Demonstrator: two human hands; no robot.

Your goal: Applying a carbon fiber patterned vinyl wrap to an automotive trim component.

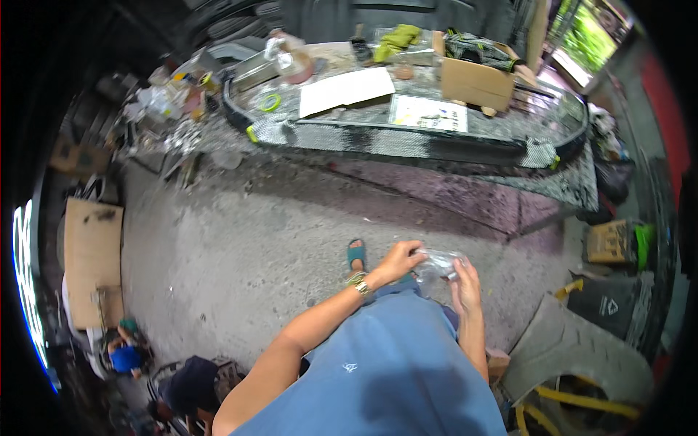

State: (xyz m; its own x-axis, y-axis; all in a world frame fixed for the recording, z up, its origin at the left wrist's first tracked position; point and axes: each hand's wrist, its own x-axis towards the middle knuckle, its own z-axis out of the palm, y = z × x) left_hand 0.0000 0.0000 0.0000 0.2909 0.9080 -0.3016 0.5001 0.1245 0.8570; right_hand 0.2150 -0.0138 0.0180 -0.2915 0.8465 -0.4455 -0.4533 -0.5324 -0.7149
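Clear, crinkled plastic (438, 263) sits between my hands, just before my blue shirt (378, 349): my left hand (398, 262) pinches one end, my right hand's (467, 285) fingers grasp the other. Beyond, a long black bumper (407, 143) spans the cluttered tabletop (578, 185).

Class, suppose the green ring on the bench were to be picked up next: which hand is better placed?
Probably the left hand: the green ring lies toward the person's left, nearer it than the right hand. Both hands are at the clear plastic, though.
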